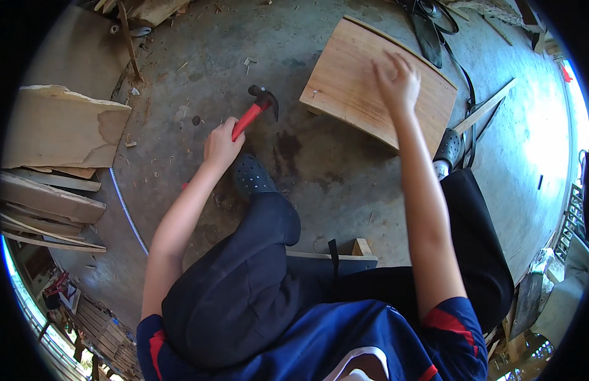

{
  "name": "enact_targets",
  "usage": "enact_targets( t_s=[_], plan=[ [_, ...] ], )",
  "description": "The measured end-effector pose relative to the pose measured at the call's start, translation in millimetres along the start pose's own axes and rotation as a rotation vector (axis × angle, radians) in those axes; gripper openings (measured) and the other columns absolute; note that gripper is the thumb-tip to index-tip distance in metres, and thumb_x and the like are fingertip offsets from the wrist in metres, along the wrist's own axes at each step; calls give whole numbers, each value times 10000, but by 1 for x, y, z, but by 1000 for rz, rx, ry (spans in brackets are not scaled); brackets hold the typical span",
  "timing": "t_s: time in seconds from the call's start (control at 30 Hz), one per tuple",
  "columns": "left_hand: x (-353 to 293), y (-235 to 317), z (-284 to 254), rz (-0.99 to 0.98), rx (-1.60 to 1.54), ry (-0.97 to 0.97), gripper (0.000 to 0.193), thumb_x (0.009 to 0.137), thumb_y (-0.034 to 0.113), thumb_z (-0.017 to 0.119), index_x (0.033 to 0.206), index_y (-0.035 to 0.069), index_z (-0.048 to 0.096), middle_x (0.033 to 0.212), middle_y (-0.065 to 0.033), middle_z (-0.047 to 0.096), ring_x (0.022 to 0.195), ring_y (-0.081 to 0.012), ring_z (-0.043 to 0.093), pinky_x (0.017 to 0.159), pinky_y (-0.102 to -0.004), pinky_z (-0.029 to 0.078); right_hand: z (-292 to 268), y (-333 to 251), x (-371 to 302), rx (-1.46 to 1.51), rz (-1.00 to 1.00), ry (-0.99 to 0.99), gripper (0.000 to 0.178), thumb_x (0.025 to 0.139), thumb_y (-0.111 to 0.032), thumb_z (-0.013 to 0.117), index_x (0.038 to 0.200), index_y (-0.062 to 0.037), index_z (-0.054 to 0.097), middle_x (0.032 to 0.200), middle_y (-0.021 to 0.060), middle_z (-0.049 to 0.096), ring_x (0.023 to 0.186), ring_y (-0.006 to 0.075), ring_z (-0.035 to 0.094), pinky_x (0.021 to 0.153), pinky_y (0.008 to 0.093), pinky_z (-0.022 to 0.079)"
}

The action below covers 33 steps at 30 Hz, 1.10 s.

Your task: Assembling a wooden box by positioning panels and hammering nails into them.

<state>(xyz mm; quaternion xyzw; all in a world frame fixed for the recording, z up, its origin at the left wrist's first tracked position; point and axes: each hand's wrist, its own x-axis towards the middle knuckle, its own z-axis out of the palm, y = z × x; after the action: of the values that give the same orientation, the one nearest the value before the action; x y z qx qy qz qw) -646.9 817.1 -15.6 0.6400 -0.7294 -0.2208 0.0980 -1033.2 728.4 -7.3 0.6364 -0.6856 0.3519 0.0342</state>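
My left hand (223, 145) is wrapped round the red handle of a claw hammer (248, 118). Its dark head points away from me, above the concrete floor and to the left of a wooden board piece (351, 82). That piece is light brown, box-like or panel-like, and lies at a slant on the floor with a raised strip along its far edge. Over its right half hovers my right hand (399, 86), fingers apart and slightly blurred, with nothing seen in it. Whether its fingertips touch the wood I cannot tell.
Stacked plywood sheets (66, 127) and boards stand at the left, near a pale blue strip (126, 209). Black straps (466, 76) and a wooden stick (488, 105) lie beyond the panel at the right. My clog-clad feet flank the work area; wood scraps dot the floor.
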Motion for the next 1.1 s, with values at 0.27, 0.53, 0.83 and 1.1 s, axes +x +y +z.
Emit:
enact_targets(
  t_s=[0.27, 0.53, 0.83, 1.1],
  plan=[
    [-11, -33, 31, 17, 78, -63, 323, 760, 148, 681, 1048, 92, 546, 911, -153, 590, 872, -380, 603, 729, -459, 501, 46, 4, 124, -36, 285, -995, 656, 743, -666, 614, 1083, -110, 689, 1207, 157, 609, 1172, 334, 531, 991, 428, 372],
    [54, 61, 24, -28, -403, -386, 420, 900, 294, 601, 1241, 68, 505, 1139, -197, 566, 942, -329, 608, 855, -380, 485, 74, -14, 165, 49, 440, -1429, 740, 651, -697, 702, 1074, -90, 677, 1179, 203, 611, 1068, 288, 603, 953, 406, 415],
    [89, 138, 12, -393, -1049, -515, 562, 932, 512, 513, 1313, 103, 450, 1172, -72, 557, 998, -189, 582, 862, -343, 453, 88, -9, 166, 36, 606, -1482, 748, 592, -648, 791, 1048, -66, 677, 1108, 187, 645, 1005, 278, 633, 894, 413, 469],
    [91, 125, 22, -483, -1010, -564, 432, 927, 493, 537, 1088, 92, 529, 982, -28, 608, 786, -125, 587, 702, -282, 459, 80, -17, 149, 140, 472, -1466, 855, 621, -778, 662, 1056, -42, 676, 1108, 194, 643, 1018, 284, 628, 931, 408, 455]
  ],
)
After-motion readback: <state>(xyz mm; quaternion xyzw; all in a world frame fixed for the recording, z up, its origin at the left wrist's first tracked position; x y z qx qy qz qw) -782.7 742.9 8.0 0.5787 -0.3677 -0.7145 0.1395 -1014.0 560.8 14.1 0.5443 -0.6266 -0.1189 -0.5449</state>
